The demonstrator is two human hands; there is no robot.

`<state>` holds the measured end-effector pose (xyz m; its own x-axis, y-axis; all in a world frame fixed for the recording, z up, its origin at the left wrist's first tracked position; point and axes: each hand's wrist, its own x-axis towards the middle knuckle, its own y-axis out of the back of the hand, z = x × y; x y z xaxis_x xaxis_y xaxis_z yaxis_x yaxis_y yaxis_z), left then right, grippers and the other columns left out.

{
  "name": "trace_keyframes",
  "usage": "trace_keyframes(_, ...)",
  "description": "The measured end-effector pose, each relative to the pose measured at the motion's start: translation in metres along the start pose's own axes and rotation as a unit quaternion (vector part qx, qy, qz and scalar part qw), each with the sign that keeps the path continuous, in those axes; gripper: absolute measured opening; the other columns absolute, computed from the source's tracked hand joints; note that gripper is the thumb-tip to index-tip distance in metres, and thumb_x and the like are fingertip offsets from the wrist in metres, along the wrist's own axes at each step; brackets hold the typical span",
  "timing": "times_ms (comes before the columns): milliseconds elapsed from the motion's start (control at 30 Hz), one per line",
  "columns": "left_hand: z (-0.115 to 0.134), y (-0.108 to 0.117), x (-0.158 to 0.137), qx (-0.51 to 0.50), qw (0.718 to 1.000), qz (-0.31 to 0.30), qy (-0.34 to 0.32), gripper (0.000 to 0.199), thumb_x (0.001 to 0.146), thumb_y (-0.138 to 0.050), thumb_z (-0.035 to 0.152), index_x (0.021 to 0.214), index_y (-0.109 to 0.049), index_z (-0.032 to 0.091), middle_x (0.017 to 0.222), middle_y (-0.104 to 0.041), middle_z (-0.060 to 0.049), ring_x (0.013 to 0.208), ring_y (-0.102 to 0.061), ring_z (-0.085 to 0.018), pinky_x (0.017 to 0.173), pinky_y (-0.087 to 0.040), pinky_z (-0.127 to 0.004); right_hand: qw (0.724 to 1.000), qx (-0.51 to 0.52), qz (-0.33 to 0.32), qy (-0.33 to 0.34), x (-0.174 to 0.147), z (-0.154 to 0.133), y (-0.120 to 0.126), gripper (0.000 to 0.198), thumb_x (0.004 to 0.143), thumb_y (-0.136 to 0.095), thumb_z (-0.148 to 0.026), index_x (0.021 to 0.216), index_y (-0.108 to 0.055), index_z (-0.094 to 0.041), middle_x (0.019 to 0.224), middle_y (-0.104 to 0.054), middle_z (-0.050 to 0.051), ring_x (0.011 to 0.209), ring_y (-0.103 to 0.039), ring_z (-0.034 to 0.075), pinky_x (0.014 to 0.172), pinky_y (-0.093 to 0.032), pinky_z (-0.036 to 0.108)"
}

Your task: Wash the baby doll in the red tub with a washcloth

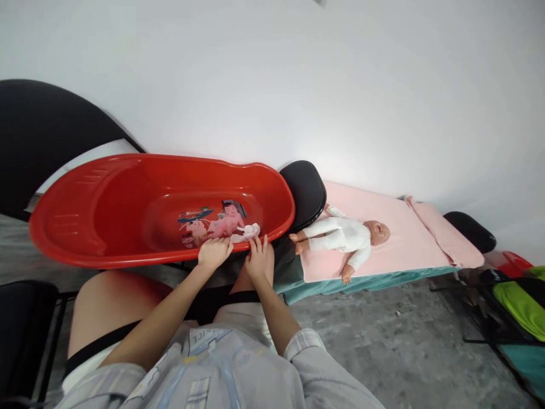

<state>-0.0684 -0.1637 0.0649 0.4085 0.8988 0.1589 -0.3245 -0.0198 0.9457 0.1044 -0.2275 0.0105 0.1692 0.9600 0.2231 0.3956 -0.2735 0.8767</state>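
My left hand (215,251) rests at the near rim of a red baby bathtub (128,199), with its fingers curled together. What those fingers close on is hidden. To its right, my right hand (258,257) lies over the same rim with its fingers stretched out and slightly apart. Just past my fingertips, inside the tub wall, is a small crumpled white cloth (247,232). I cannot tell whether either hand touches it. A pink printed picture (219,225) shows on the tub floor.
A baby doll (340,232) in white clothing lies face up on a pink mat (409,238) at the right. Between tub and mat stands a black stool (303,190). Black chairs (25,335) flank the left side, and a white wall (298,85) rises behind.
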Motion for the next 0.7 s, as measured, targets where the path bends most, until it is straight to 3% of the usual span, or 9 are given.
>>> trace_keyframes(100,-0.002,0.003,0.003,0.018,1.000,0.018,-0.001,0.055,0.108,-0.028,0.034,0.105,-0.079,0.013,0.110,-0.080,-0.021,0.104,-0.075,-0.036,0.090,-0.056,-0.045,1.000,0.009,0.014,0.020,0.000,0.004,-0.003,0.079,0.081,-0.057,-0.001,0.160,-0.059,-0.013,0.172,-0.044,0.013,0.171,-0.015,0.033,0.135,-0.032,0.055)
trace_keyframes(200,0.004,0.007,0.009,-0.061,0.996,0.067,0.019,0.049,0.107,-0.031,0.035,0.107,-0.076,0.017,0.116,-0.079,-0.017,0.112,-0.072,-0.033,0.099,-0.055,-0.043,0.998,0.038,0.035,0.047,-0.004,0.008,-0.004,0.080,0.080,-0.054,-0.001,0.159,-0.059,-0.013,0.171,-0.046,0.013,0.169,-0.022,0.029,0.134,-0.035,0.052)
trace_keyframes(333,0.038,0.007,0.020,-0.184,0.979,0.088,0.000,0.035,0.103,-0.039,0.034,0.109,-0.071,0.021,0.122,-0.076,-0.014,0.120,-0.067,-0.031,0.110,-0.052,-0.042,0.991,0.093,0.083,0.046,-0.019,0.014,-0.001,0.072,0.078,-0.052,-0.004,0.148,-0.067,-0.015,0.166,-0.052,0.012,0.161,-0.041,0.025,0.131,-0.040,0.045)
trace_keyframes(433,0.075,0.002,0.031,-0.239,0.967,0.072,-0.046,0.029,0.104,-0.044,0.033,0.111,-0.070,0.022,0.124,-0.075,-0.013,0.124,-0.065,-0.029,0.115,-0.049,-0.043,0.977,0.135,0.162,0.027,-0.035,0.024,0.012,0.058,0.078,-0.050,-0.006,0.129,-0.075,-0.015,0.147,-0.066,0.015,0.143,-0.060,0.024,0.123,-0.050,0.039)
trace_keyframes(567,0.126,-0.011,0.050,-0.264,0.957,0.048,-0.115,0.026,0.101,-0.056,0.031,0.123,-0.066,0.020,0.131,-0.070,-0.014,0.130,-0.062,-0.029,0.119,-0.047,-0.045,0.946,0.160,0.278,0.037,-0.055,0.062,0.061,0.037,0.090,-0.042,-0.011,0.099,-0.077,-0.019,0.112,-0.076,0.014,0.109,-0.074,0.021,0.099,-0.062,0.035)
trace_keyframes(700,0.172,-0.024,0.065,-0.252,0.953,0.014,-0.167,0.034,0.096,-0.072,0.032,0.127,-0.064,0.020,0.133,-0.070,-0.013,0.131,-0.062,-0.031,0.118,-0.047,-0.046,0.925,0.106,0.364,-0.012,-0.067,0.127,0.147,0.029,0.090,-0.045,-0.018,0.089,-0.074,-0.022,0.097,-0.075,0.012,0.097,-0.073,0.024,0.091,-0.061,0.040)
